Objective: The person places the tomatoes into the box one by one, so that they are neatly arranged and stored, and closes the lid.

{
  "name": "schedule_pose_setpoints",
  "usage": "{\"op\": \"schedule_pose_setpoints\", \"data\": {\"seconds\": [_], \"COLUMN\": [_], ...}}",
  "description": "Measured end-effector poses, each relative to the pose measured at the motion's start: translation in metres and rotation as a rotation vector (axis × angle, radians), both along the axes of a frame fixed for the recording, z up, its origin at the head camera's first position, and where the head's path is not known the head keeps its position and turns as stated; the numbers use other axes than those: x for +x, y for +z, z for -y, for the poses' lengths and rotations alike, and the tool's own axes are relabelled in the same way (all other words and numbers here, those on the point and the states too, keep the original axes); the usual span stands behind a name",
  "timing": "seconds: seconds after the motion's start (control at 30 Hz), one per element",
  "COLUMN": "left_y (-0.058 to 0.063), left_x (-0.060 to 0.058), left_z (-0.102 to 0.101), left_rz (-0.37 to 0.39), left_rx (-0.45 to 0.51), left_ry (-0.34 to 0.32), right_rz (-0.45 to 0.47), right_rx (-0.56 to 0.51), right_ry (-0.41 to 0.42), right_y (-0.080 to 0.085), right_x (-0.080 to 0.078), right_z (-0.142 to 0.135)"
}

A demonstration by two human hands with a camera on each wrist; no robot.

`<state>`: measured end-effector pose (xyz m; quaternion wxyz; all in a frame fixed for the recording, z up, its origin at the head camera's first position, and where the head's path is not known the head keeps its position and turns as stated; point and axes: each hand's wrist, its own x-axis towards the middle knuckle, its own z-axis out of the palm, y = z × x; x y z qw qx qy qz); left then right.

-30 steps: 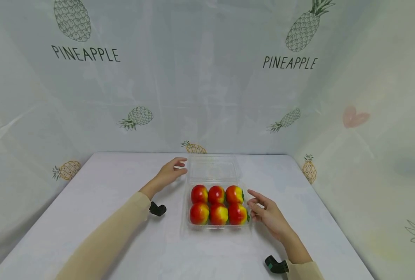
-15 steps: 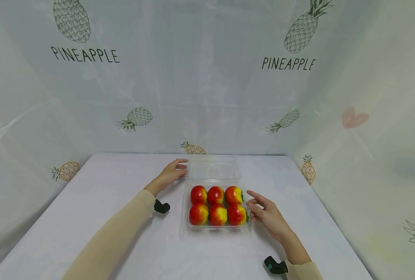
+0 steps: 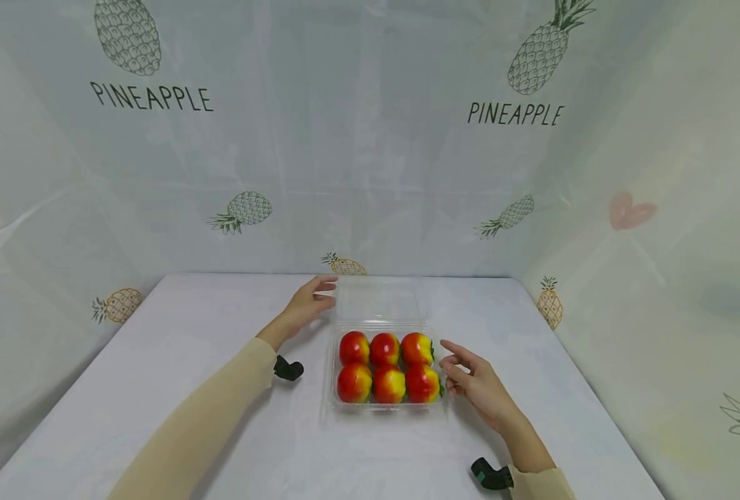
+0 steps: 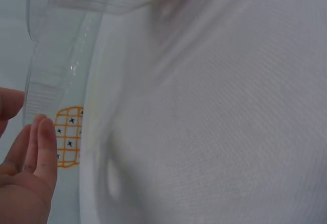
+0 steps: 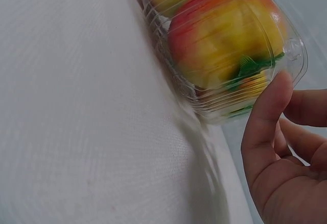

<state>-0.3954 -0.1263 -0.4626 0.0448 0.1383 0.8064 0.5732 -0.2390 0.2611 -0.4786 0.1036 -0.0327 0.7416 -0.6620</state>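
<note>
A clear plastic clamshell box [image 3: 390, 405] stands on the white table with several red and yellow persimmon-like fruits [image 3: 388, 382] in two rows. Its hinged lid [image 3: 379, 300] stands raised at the far side. At the lid's left edge my left hand [image 3: 304, 305] has thumb and fingers on either side of it; in the left wrist view the fingertips [image 4: 43, 127] meet the clear plastic. By the box's right side is my right hand [image 3: 479, 385], fingers loosely bent. In the right wrist view its thumb [image 5: 276, 94] lies right at the rim.
The white table [image 3: 220, 305] carries the box near its middle. Behind it hangs a pale curtain [image 3: 370, 139] printed with pineapples. Black wrist cameras [image 3: 491, 476] stick out by both sleeves.
My left hand's fingers have moved slightly up, and the lid's far edge has risen a little with them. The right hand and the fruits have stayed in place.
</note>
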Motion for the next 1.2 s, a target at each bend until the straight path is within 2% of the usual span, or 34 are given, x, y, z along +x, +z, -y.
{"op": "schedule_pose_setpoints", "data": {"seconds": [0.33, 0.63, 0.83, 1.2], "left_y": [0.007, 0.017, 0.025, 0.030], "left_x": [0.007, 0.015, 0.023, 0.031], "left_z": [-0.003, -0.002, -0.002, -0.001], "left_rz": [-0.087, -0.201, -0.282, -0.388], "left_rx": [-0.033, -0.034, -0.064, -0.060], "left_ry": [0.046, 0.021, 0.041, 0.021], "right_rz": [0.004, 0.000, -0.003, 0.007], "right_rx": [-0.001, -0.003, 0.007, 0.009], "right_ry": [-0.001, 0.005, 0.006, 0.009], "right_y": [0.000, 0.000, 0.001, 0.002], "right_x": [0.001, 0.001, 0.001, 0.000], "right_z": [-0.001, -0.001, -0.001, 0.000]}}
